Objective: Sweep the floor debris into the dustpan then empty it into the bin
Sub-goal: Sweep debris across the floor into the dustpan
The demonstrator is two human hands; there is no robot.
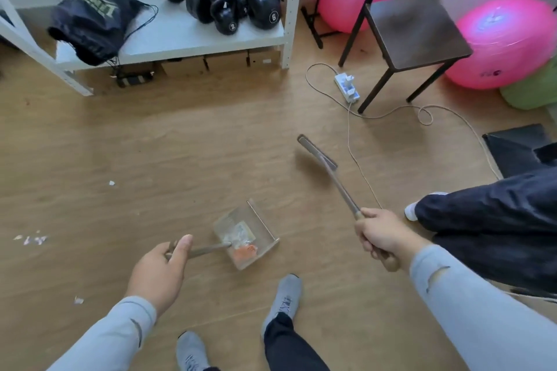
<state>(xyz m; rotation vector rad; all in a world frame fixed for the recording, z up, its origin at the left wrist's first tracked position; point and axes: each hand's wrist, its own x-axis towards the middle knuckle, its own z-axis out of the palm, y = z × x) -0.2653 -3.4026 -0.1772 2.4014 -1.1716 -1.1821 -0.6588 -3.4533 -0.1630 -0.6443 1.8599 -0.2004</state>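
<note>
My left hand [161, 271] grips the handle of a pale dustpan [265, 230] held low over the wooden floor, with white and orange scraps inside it. My right hand [381, 235] grips the handle of a broom [316, 150], whose blurred head hangs above the floor to the right of the pan. White paper bits lie on the floor at the left: one scrap [111, 183], a small cluster [31, 239] and another piece [78, 300]. No bin is in view.
A white shelf [180, 39] with kettlebells and a dark bag stands at the back. A dark stool [419, 30], pink balls [506, 42], a power strip [346, 87] and its cable [422, 113] lie right. Another person's leg [482, 208] is at the right.
</note>
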